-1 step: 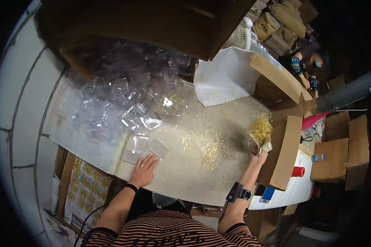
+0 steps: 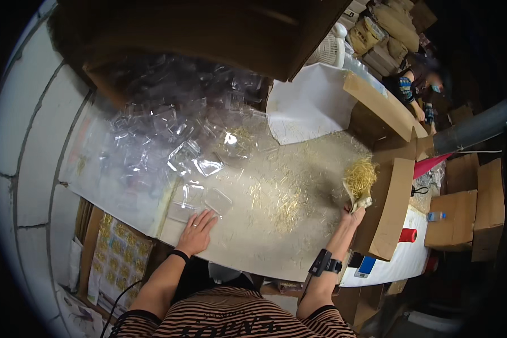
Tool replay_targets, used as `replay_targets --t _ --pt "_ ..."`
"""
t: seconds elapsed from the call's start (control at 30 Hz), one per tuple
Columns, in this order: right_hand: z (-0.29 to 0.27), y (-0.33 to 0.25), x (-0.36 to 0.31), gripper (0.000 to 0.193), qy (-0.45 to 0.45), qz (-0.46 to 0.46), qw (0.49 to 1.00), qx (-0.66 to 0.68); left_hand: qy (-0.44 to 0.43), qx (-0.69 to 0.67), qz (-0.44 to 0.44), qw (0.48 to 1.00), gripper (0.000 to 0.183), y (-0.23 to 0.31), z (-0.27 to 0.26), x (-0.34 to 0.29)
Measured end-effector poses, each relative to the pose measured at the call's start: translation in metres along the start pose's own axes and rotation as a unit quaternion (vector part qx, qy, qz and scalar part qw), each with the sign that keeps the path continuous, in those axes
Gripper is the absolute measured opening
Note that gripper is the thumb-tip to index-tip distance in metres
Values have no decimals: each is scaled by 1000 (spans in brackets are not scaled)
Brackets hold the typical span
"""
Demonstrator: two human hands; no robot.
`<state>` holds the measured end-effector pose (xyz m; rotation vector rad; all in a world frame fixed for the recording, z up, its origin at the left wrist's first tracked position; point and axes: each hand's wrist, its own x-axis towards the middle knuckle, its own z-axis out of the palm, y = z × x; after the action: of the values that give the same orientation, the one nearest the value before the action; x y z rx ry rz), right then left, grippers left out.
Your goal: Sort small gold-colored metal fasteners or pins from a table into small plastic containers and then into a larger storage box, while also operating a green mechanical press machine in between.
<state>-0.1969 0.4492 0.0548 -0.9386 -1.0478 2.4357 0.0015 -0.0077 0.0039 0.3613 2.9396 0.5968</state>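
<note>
My right hand point(image 2: 354, 210) grips a pale, wrinkled wrap or bag, from whose top a clump of thin gold strands point(image 2: 360, 176) sticks out. What the wrap is made of I cannot tell. It is held above the right side of the table, beside the cardboard box wall. My left hand point(image 2: 196, 232) lies flat near the table's front edge, fingers spread, its fingertips by two clear plastic box pieces point(image 2: 217, 201). Loose gold strands point(image 2: 287, 207) are strewn over the table point(image 2: 245, 239) between my hands.
Many clear plastic boxes point(image 2: 146, 132) are heaped at the back left, under a large carton point(image 2: 208, 34). White sheeting point(image 2: 307, 104) lies at the back. An open cardboard box point(image 2: 390, 208) borders the right side; beyond it are a red roll point(image 2: 408, 235) and another person point(image 2: 417, 90).
The gold clump in my right hand has shifted slightly to the right. My left hand stays in place on the table.
</note>
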Motion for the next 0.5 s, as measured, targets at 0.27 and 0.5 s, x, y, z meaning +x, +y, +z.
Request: replay_targets --t 0.27,0.5 --pt "-31 9 18 9 30 -33 999 -23 -16 -19 1 1000 54 6 -6 -5" --pt "-49 13 26 9 53 -8 998 -17 -17 -19 3 1000 56 7 -2 -4"
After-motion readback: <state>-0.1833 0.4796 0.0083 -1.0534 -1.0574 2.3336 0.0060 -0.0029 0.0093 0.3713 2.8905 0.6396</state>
